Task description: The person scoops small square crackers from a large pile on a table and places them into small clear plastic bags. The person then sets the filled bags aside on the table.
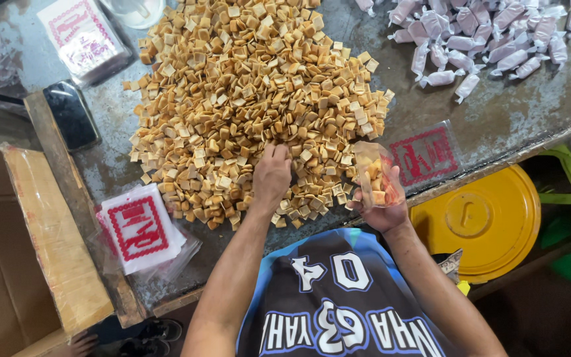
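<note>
A big heap of small square tan crackers (pixel 246 99) covers the middle of the worn grey table (pixel 510 112). My left hand (pixel 271 175) is dug into the heap's near edge, fingers curled around some crackers. My right hand (pixel 381 208) holds a small clear plastic bag (pixel 377 175) upright at the table's front edge, just right of the heap. The bag is partly filled with the same crackers and its mouth is open at the top.
Stacks of clear bags with red print lie at the front left (pixel 140 228), back left (pixel 84 36) and right of the heap (pixel 425 155). Wrapped white packets (pixel 484 33) are piled at the back right. There is also a phone (pixel 71 114), a cardboard box (pixel 28 251) and a yellow lid (pixel 480 221).
</note>
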